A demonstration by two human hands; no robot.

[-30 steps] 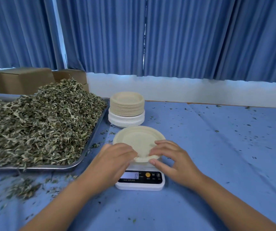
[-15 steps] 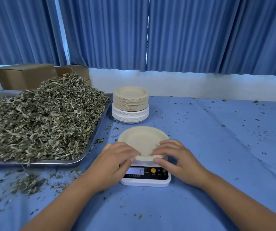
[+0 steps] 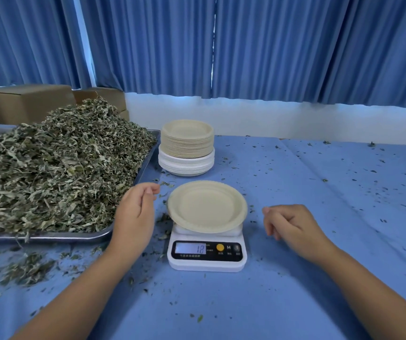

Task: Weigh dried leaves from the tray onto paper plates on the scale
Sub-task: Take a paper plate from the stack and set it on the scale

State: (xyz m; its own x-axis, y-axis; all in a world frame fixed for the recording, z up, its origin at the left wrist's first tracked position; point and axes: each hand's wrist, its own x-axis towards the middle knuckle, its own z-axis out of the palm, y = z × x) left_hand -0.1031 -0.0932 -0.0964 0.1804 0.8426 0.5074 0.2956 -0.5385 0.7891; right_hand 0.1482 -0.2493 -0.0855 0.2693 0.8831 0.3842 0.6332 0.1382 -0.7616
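Observation:
A beige paper plate lies bare on the white digital scale, whose display reads 18. A big heap of dried leaves fills the metal tray at the left. My left hand hovers between the tray and the plate, fingers loosely curled, holding nothing. My right hand rests right of the scale, fingers curled and apart, holding nothing. Neither hand touches the plate.
A stack of paper plates, beige on white, stands behind the scale. Cardboard boxes sit behind the tray. Loose leaf bits litter the blue tablecloth, thickest at front left. Blue curtains hang at the back.
Both hands have let go of the plate and moved outward, the left towards the tray, the right to the right. The scale display went from 0 to 18.

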